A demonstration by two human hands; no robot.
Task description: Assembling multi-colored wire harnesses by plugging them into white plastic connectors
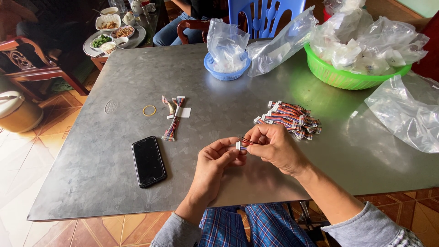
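pinching one small wire harness (242,142) between them, the two hands meet just above the near part of the metal table (91,183). the left hand (215,161) has thumb and forefinger closed on the white connector end; the right hand (273,147) is curled, its fingertips closed on the coloured wires just beside that connector. to the left of the hands lies one black phone (148,161), face up and flat. just beyond the right hand sits one heap of similar harnesses (290,120), too tangled to count. farther left lie one loose harness bundle (173,120) with a white label and one yellow rubber band (149,110) beside it. at the far edge stand two baskets: one small blue basket (226,73) and one larger green basket (340,77), both holding clear plastic bags. two more clear bags lie on the table, one between the baskets (279,48) and one at the right edge (407,114).
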